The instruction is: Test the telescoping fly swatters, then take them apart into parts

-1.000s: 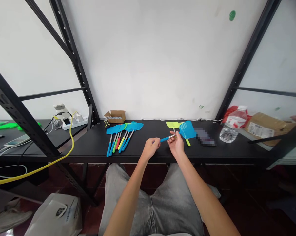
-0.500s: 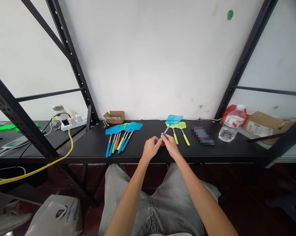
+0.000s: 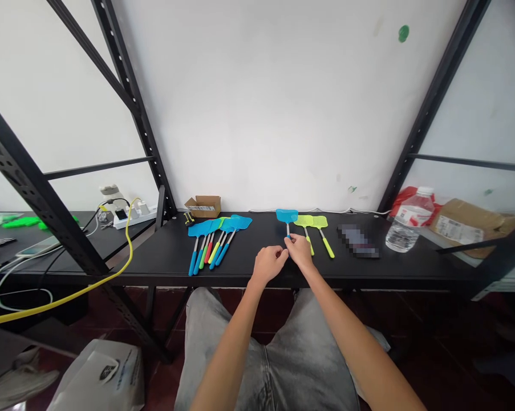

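Observation:
A blue fly swatter (image 3: 287,216) stands head-away over the table, its lower handle hidden by my fingers. My right hand (image 3: 299,250) is closed around it just below the metal shaft. Right beside it, my left hand (image 3: 269,264) has curled fingers, the tips close to the handle's hidden lower end; what they hold, if anything, is hidden. Two yellow-green fly swatters (image 3: 326,242) lie just right of my right hand. Further left, several fly swatters (image 3: 201,228) with blue and green heads lie overlapped in a row, with blue, green, red and yellow handles.
A small open carton (image 3: 203,206) and a yellow-black clip (image 3: 189,218) stand behind the left row. At right are a pixelated dark object (image 3: 359,241), a water bottle (image 3: 409,222) and a cardboard package (image 3: 466,225). A yellow cable (image 3: 126,251) hangs beside the black rack post (image 3: 60,222).
The blue fly swatter's head has swung left and turned upright, and its shaft looks shorter. My left hand has shifted slightly down and right. The view has moved a little.

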Available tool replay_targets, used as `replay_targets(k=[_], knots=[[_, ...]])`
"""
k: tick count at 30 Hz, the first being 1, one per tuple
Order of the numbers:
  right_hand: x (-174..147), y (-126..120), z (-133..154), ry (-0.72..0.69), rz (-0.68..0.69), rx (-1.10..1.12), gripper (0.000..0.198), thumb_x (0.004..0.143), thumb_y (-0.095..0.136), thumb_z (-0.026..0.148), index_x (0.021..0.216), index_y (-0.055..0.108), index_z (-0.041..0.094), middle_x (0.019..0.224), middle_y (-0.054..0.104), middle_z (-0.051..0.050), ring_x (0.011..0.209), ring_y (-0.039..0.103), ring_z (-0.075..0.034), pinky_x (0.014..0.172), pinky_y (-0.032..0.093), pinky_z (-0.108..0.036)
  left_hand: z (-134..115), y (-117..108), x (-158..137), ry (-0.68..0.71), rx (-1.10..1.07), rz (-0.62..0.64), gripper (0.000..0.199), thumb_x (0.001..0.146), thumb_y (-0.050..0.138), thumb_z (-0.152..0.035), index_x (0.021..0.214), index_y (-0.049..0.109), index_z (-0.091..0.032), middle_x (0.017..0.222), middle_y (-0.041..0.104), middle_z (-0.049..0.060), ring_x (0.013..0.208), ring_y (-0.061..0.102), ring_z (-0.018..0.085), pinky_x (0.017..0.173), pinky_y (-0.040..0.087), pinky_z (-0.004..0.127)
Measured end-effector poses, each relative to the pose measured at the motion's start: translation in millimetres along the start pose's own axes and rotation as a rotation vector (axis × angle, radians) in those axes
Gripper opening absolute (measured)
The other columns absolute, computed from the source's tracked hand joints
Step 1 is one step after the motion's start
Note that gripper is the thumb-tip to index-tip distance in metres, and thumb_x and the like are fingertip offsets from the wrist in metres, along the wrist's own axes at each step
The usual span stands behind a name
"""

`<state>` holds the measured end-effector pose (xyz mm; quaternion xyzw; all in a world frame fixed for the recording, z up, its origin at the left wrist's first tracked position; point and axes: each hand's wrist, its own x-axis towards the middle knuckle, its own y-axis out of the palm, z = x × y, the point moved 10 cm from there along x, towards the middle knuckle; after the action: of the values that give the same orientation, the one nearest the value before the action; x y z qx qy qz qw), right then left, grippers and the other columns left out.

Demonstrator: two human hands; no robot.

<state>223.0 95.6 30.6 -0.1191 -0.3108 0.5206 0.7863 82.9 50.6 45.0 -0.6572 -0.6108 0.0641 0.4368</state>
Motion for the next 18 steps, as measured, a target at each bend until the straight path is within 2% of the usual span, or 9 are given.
replay_targets(k=[2, 5, 10, 14, 18], knots=[[4, 0, -1, 0.025, 0.008, -0.183, 0.026, 0.085, 0.049, 0.029, 0.079, 0.072, 0.018, 0.073, 0.07, -0.011, 0.084, 0.067, -0.026, 0.073, 0.044, -0.03, 0, 0, 0, 0.007, 0.005, -0.001, 0.038, 0.089, 0.046, -0.037, 0.056, 0.051, -0.02, 0.053, 0.046, 0.0, 0.053, 0.039, 0.014, 0.057, 0.021, 0.027], [7, -1, -1, 0.057, 0.005, -0.329, 0.027, 0.086, 0.049, 0.028, 0.086, 0.074, 0.017, 0.081, 0.071, -0.015, 0.086, 0.068, -0.028, 0.072, 0.044, -0.031, -1, 0, -1, 0.013, 0.006, 0.004, 0.037, 0.09, 0.046, -0.036, 0.057, 0.053, -0.02, 0.054, 0.048, 0.0, 0.054, 0.041, 0.014, 0.057, 0.022, 0.027], [3, 0, 3, 0.058, 0.023, -0.406, 0.028, 0.086, 0.053, 0.028, 0.101, 0.073, 0.017, 0.094, 0.071, -0.016, 0.092, 0.067, -0.027, 0.076, 0.045, -0.032, -1, 0, -1, 0.014, 0.014, 0.009, 0.037, 0.089, 0.045, -0.037, 0.057, 0.053, -0.02, 0.054, 0.049, 0.0, 0.054, 0.041, 0.014, 0.057, 0.022, 0.027], [-3, -3, 6, 0.071, 0.0, -0.428, 0.035, 0.088, 0.053, 0.029, 0.119, 0.067, 0.02, 0.108, 0.067, -0.014, 0.1, 0.064, -0.024, 0.081, 0.043, -0.032, -2, -1, -1, 0.014, -0.001, 0.012, 0.037, 0.089, 0.046, -0.037, 0.056, 0.05, -0.02, 0.054, 0.048, 0.0, 0.053, 0.038, 0.014, 0.057, 0.021, 0.027], [-12, -3, 19, -0.051, -0.014, -0.454, 0.038, 0.09, 0.051, 0.031, 0.123, 0.066, 0.021, 0.118, 0.062, -0.013, 0.107, 0.057, -0.026, 0.084, 0.041, -0.032, -2, -3, 0, 0.002, -0.039, 0.005, 0.041, 0.09, 0.045, -0.039, 0.054, 0.048, -0.019, 0.052, 0.045, -0.001, 0.052, 0.036, 0.013, 0.057, 0.021, 0.028]])
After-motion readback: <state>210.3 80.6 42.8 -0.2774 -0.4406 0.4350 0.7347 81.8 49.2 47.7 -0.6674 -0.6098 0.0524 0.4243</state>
